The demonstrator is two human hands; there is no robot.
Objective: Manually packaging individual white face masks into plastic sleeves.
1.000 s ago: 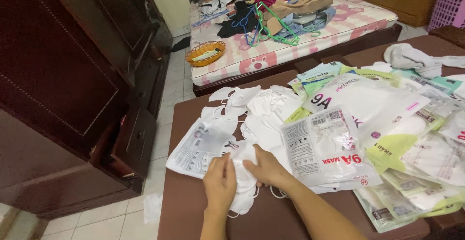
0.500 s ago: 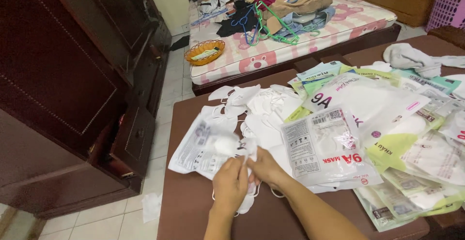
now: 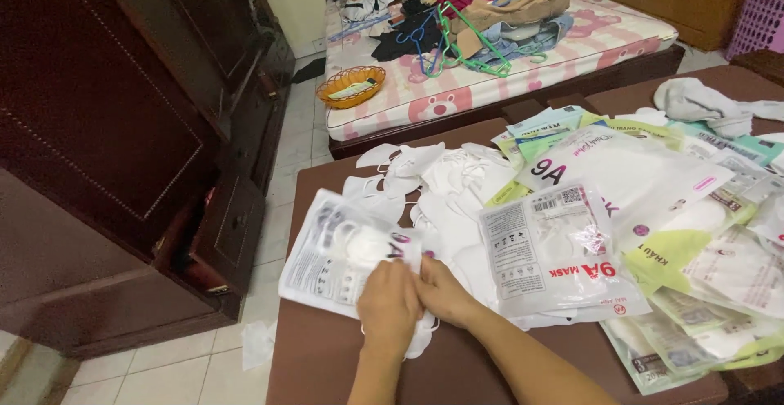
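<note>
Head view, item one: left hand (image 3: pixel 389 297) and right hand (image 3: pixel 441 291), side by side and touching at the near edge of the brown table (image 3: pixel 327 364), both pinched shut on a white face mask (image 3: pixel 418 336) whose folded body sticks out just below the knuckles, pressed flat against the tabletop as if to keep it folded. Item two: a clear plastic mask pouch (image 3: pixel 339 258) lies touching the left fingertips, up and to their left, mouth turned toward the grip; loose white masks (image 3: pixel 441 180) are heaped beyond the hands, printed packets (image 3: pixel 563 250) to their right.
</note>
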